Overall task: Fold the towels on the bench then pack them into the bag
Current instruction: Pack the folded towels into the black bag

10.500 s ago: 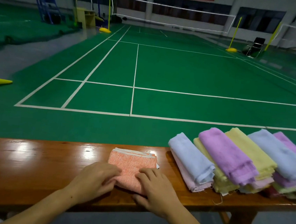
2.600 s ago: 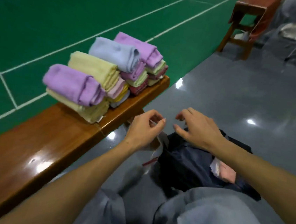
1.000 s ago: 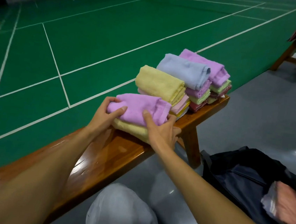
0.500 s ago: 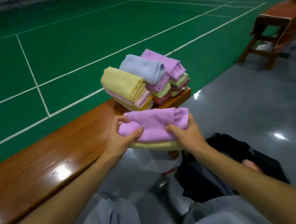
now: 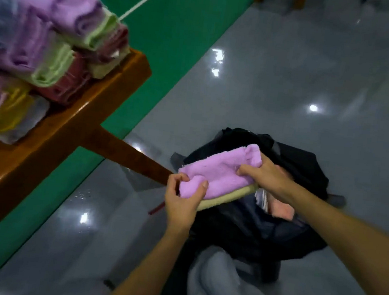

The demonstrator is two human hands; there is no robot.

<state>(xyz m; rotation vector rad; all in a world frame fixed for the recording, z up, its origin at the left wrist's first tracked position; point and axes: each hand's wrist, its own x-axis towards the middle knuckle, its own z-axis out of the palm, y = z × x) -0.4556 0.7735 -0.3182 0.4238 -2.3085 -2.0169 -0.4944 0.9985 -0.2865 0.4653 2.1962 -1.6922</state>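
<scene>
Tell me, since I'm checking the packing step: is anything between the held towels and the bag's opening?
Nothing visible blocks them. The left hand and right hand hold the purple towel and yellow towel over the open black bag. A pink towel already lies inside, to one side.

An indoor sports hall is shown. Green court flooring (image 5: 178, 20) marked with a white line (image 5: 141, 0) is seen far beyond the left hand (image 5: 181, 202), bordered by glossy grey floor (image 5: 292, 73), and a wooden bench (image 5: 53, 132) is placed along the edge.
</scene>
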